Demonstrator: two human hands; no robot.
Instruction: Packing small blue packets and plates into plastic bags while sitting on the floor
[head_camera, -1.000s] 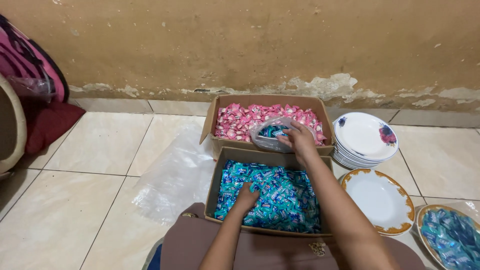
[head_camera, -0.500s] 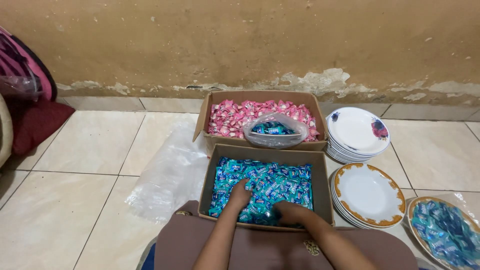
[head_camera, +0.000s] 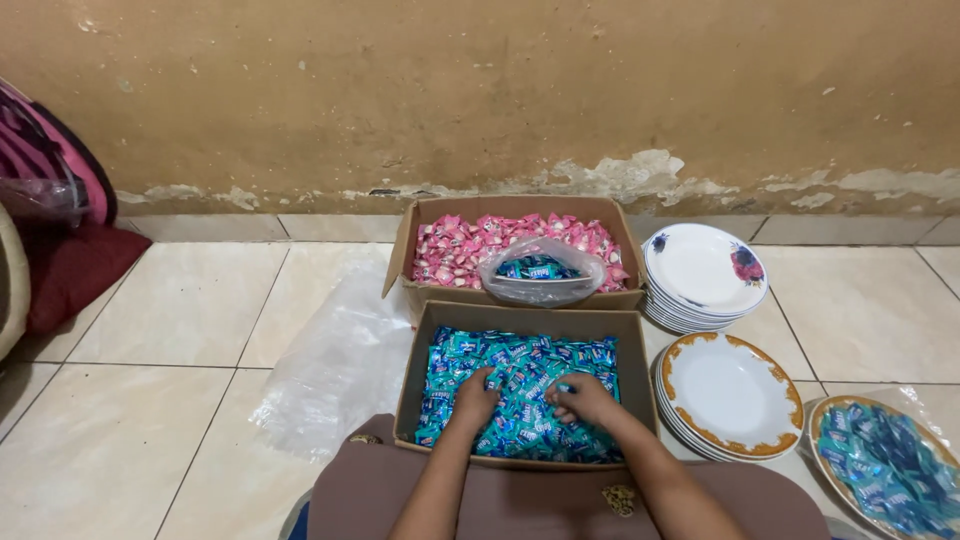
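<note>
A cardboard box (head_camera: 418, 371) full of blue wrapped candies (head_camera: 520, 360) lies in front of me. My left hand (head_camera: 476, 390) rests in the candies at the near left, fingers curled into them. My right hand (head_camera: 582, 398) is beside it, fingers closed around a few blue candies. Behind it stands a second cardboard box (head_camera: 402, 250) of pink wrapped candies (head_camera: 455, 250). On those sits a clear plastic bag (head_camera: 545, 272) with some blue candies inside.
A stack of white floral plates (head_camera: 703, 270) and a stack of gold-rimmed plates (head_camera: 728, 382) stand to the right. At the far right is a plate of blue candies (head_camera: 880, 465). A clear plastic sheet (head_camera: 335, 365) lies left. Bags (head_camera: 55, 220) lean at the wall.
My right hand left the plastic bag on the pink candies and came back down into the blue candy box. The left hand stayed in the blue candies.
</note>
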